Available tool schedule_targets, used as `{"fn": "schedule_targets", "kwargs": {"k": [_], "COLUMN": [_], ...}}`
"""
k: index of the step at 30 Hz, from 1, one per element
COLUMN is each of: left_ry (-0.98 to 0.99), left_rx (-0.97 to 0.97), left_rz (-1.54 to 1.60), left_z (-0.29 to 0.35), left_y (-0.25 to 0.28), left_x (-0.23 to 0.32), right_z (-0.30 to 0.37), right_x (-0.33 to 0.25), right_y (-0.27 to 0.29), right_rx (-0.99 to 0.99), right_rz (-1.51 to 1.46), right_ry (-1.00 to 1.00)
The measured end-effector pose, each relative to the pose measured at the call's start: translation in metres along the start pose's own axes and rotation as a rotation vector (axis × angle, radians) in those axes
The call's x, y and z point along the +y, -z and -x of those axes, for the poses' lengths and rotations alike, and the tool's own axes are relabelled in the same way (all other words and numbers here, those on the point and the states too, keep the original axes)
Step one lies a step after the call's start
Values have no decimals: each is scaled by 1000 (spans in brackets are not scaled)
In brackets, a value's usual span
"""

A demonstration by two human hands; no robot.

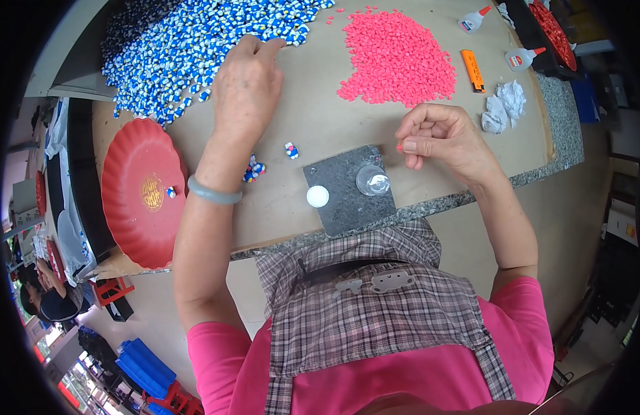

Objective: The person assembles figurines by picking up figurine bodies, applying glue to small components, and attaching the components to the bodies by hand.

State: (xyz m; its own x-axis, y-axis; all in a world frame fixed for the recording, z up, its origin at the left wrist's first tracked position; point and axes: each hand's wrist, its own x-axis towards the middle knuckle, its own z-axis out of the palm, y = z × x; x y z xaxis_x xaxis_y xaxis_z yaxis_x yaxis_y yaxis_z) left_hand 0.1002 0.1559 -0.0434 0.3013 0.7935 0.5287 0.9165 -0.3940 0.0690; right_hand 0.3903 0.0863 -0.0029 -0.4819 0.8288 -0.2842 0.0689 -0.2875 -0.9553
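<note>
My left hand [247,86] reaches to the near edge of a heap of small blue-and-white pieces [195,52]. Its fingers are curled together there, and what they pinch is hidden. My right hand [441,142] is raised beside a dark stone slab [337,209], pinching a small pink piece [400,148] between thumb and fingers. On the slab are a round white disc [318,196] and a clear shallow cup [372,180]. A pile of pink pieces [399,59] lies beyond my right hand. Several small assembled figures [253,169] rest by my left forearm, and another figure [291,150] stands apart.
A red scalloped tray [136,228] at left holds one small figure [171,192]. To the right lie an orange lighter [473,71], crumpled white tissue [504,107] and two red-tipped glue bottles [474,21]. A black bin of red pieces [553,34] is at far right. Another person [53,294] is at far left.
</note>
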Motion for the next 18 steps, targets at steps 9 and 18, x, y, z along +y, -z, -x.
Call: {"fn": "schedule_targets", "kwargs": {"k": [9,18], "left_ry": [782,824], "left_rx": [-290,-328], "left_rz": [1508,1776], "left_z": [43,73], "left_y": [54,71], "left_x": [41,65], "right_z": [11,14], "right_x": [2,6], "right_y": [-3,-12], "right_rx": [-36,-73], "right_rz": [-80,-120], "right_ry": [-93,-133]}}
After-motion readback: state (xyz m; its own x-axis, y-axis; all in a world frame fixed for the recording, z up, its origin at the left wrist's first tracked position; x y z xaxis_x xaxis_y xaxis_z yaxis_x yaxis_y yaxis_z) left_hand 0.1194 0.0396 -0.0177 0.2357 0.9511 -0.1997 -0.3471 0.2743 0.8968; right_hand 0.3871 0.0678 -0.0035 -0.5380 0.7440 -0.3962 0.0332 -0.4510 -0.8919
